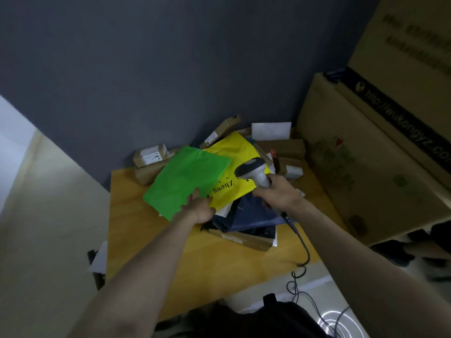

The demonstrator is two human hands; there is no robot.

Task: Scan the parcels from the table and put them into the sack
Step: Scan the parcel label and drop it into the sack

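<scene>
A heap of parcels lies on the wooden table. On top is a flat green mailer, partly covering a yellow mailer with black lettering. My left hand rests on the near edge of the green mailer, fingers straight. My right hand grips the handle of a grey barcode scanner, whose head points down at the yellow mailer. Dark blue bags and a flat cardboard box lie under both hands. No sack is in view.
Small cardboard boxes and a white envelope sit at the back against the dark wall. Large cardboard cartons stand on the right of the table. The scanner's cable trails off the table's right edge to the floor.
</scene>
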